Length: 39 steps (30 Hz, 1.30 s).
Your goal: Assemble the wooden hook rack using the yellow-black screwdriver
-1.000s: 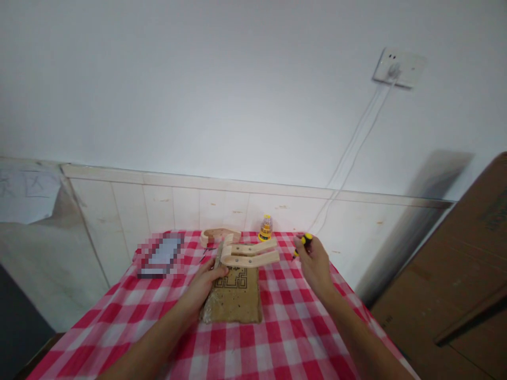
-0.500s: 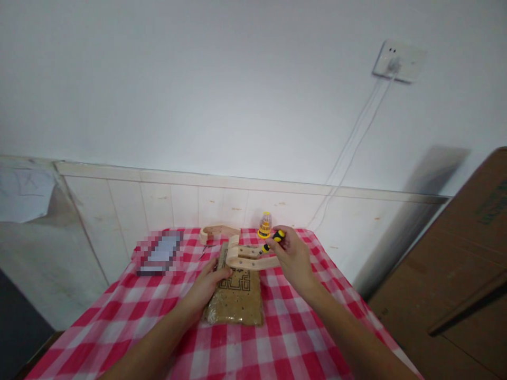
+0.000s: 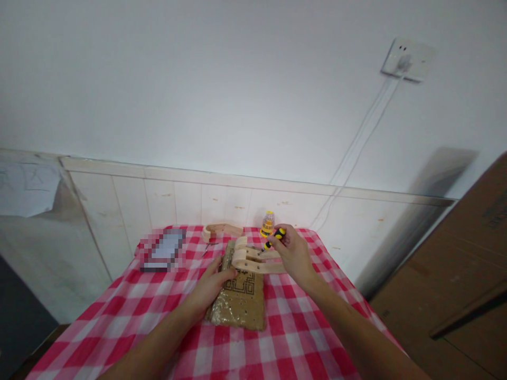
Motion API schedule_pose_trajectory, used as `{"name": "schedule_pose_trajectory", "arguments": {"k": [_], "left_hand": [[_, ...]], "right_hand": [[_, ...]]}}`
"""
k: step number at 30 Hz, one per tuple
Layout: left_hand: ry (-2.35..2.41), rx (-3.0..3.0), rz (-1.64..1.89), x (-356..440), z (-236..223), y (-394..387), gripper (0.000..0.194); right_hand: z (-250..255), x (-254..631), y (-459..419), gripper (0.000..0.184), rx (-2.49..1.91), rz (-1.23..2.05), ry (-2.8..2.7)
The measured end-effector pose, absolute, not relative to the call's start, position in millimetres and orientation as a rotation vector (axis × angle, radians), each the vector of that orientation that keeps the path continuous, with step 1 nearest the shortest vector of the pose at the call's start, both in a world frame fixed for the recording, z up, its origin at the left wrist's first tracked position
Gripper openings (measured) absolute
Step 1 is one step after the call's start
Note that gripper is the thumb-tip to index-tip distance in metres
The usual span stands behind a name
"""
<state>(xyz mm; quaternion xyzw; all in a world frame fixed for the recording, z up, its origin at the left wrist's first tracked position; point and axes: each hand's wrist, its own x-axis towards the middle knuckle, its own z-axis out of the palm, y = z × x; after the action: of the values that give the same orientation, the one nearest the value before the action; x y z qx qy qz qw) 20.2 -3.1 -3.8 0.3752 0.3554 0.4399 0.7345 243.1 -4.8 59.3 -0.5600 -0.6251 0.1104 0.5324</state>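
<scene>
My left hand (image 3: 212,287) is closed on the left edge of a brown patterned board (image 3: 240,301) lying on the red-and-white checked tablecloth (image 3: 130,311). Two curved pale wooden pieces (image 3: 253,258) lie across the board's far end. My right hand (image 3: 293,254) grips a small yellow-and-black screwdriver (image 3: 273,239), its tip pointing down at the upper wooden piece.
A third curved wooden piece (image 3: 222,230) lies at the table's far edge. A yellow screwdriver-bit holder (image 3: 267,224) stands beside it. A blurred flat object (image 3: 162,250) lies at the far left. Brown cardboard (image 3: 455,295) leans at the right. A wall socket (image 3: 407,59) has cables hanging down.
My right hand brought the screwdriver from the table's right side leftward over the wooden pieces, and its tip now points at the upper one. My left hand stayed on the board.
</scene>
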Motion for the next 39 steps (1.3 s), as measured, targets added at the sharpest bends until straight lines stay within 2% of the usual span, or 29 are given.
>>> {"name": "schedule_pose_trajectory", "arguments": {"k": [5, 11, 17, 22, 31, 36, 39], "left_hand": [[0.774, 0.837, 0.962, 20, -2, -4, 0.070], [0.756, 0.826, 0.949, 21, 2, -6, 0.072], [0.734, 0.844, 0.958, 20, -3, -5, 0.076], [0.764, 0.881, 0.973, 21, -4, -3, 0.060], [0.828, 0.867, 1.023, 23, -1, -1, 0.055], [0.892, 0.873, 0.994, 23, -6, 2, 0.051], [0.878, 0.873, 0.987, 23, -7, 3, 0.052]], "right_hand": [[64, 244, -9, 0.028, -1.337, 0.291, -1.552], [76, 249, -11, 0.047, -1.316, 0.232, -1.733], [73, 243, -21, 0.038, -1.356, 0.214, -1.820], [55, 230, -27, 0.059, -1.319, 0.106, -1.912], [18, 235, -64, 0.046, -1.180, -0.140, -2.152], [-6, 250, -98, 0.024, -1.551, 0.022, -1.995], [-10, 258, -107, 0.027, -1.742, 0.123, -1.949]]}}
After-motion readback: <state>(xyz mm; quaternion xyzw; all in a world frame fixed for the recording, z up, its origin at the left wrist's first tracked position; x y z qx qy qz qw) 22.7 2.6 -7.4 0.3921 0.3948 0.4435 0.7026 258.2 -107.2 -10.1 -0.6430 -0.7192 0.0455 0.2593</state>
